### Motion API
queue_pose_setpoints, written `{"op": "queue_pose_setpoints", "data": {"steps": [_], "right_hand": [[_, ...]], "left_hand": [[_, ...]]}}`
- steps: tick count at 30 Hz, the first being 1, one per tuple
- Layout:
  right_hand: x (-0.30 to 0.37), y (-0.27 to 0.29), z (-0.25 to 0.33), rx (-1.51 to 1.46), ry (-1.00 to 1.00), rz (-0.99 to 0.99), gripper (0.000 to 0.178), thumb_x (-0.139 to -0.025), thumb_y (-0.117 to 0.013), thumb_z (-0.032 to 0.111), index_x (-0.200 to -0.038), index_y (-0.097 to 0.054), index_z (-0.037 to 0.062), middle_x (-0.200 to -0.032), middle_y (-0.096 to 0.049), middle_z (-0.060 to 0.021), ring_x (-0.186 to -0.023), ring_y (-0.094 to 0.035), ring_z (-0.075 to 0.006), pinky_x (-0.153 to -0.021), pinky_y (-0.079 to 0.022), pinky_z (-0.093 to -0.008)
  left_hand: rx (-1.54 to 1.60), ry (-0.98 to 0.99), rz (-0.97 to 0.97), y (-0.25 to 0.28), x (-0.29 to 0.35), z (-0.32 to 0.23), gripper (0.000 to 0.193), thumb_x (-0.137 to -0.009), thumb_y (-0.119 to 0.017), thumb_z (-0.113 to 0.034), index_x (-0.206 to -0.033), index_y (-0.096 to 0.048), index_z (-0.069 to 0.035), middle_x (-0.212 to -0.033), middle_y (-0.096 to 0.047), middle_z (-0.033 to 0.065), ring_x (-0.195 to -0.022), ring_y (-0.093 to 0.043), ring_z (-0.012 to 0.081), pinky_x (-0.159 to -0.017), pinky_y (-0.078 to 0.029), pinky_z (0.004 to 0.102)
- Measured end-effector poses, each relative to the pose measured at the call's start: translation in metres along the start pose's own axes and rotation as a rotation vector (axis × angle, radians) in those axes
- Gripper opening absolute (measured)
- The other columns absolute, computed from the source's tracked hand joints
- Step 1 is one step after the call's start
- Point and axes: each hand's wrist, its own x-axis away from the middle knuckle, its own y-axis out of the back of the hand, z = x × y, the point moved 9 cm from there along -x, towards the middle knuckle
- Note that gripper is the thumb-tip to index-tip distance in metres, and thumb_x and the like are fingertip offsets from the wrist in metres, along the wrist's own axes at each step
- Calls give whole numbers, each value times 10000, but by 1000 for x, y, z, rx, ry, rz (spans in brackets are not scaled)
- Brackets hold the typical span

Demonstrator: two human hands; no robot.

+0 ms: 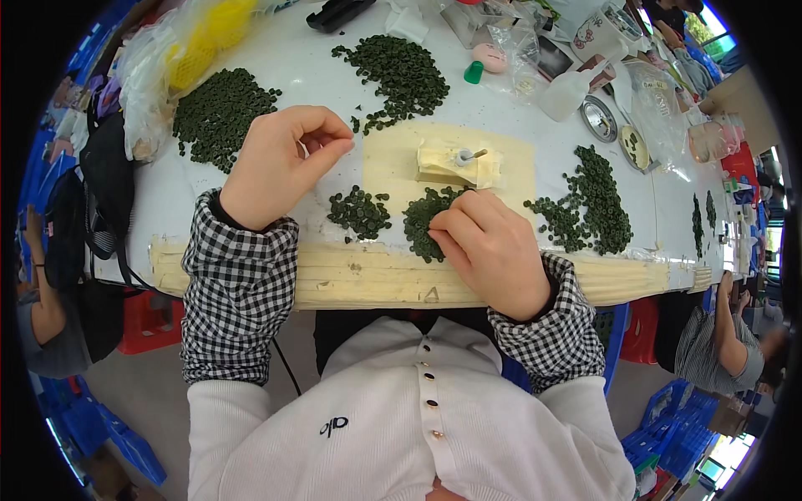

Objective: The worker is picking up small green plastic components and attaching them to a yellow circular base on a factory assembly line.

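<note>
My left hand point(280, 163) is raised over the table, left of the cream-taped patch point(393, 150). Its thumb and fingertips are brought together, and whatever may be between them is too small to make out. At the near side, my right hand point(497, 250) pinches at the edge of a small pile of dark green round pieces point(428, 225). Its fingertips hide anything they grip. Left of that pile lies another small heap of the same pieces point(359, 214). Beyond my right hand stands a tape-wrapped block point(447, 164) with a small pin point(476, 154) sticking out of it.
Larger heaps of green pieces lie at the far left point(221, 117), far middle point(401, 75) and right point(597, 200). A white squeeze bottle point(564, 96), round metal tins point(599, 118) and plastic bags point(142, 83) crowd the back. Padded cream tape point(376, 280) covers the near edge. People sit at both sides.
</note>
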Motion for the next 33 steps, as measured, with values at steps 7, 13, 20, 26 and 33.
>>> {"op": "queue_pose_setpoints", "data": {"steps": [7, 13, 20, 26, 33], "right_hand": [[-2, 8, 2, -3, -7, -51, 131, -732, -685, 30, -794, -571, 46, -776, -509, -75, -739, -559, -230, -633, -484, -333], [0, 17, -10, -276, -142, -92, 94, -791, -672, 5, -846, -598, 19, -805, -547, -91, -682, -560, -229, -594, -466, -315], [14, 12, -35, -827, -416, -112, 41, -893, -628, 24, -902, -601, -5, -845, -551, -21, -686, -517, -59, -602, -426, -202], [11, 6, -37, -1053, -471, -113, 65, -920, -612, 45, -953, -592, -8, -885, -545, -6, -726, -513, -32, -663, -438, -174], [10, 7, -40, -929, -455, -173, 62, -892, -647, 58, -909, -625, 2, -804, -537, 8, -626, -456, -31, -563, -371, -186]], "left_hand": [[-164, -122, -121, -11, -13, 8, 116, -824, -688, -73, -932, -694, -34, -795, -635, 46, -640, -554, 114, -568, -437, 232], [-226, -88, -166, -25, -18, 15, 113, -806, -710, -88, -873, -659, -13, -757, -606, 59, -595, -536, 135, -575, -463, 257], [177, -68, -184, -24, -10, -7, 116, -843, -698, -103, -848, -642, -1, -766, -665, 51, -645, -608, 93, -616, -497, 228], [797, 69, 161, -55, 17, -33, 125, -833, -674, 63, -933, -607, 29, -873, -667, 82, -818, -675, 120, -735, -558, 220], [997, 104, 245, -64, 20, -37, 149, -846, -681, 30, -988, -637, 41, -915, -676, 69, -831, -650, 98, -759, -531, 219]]}}
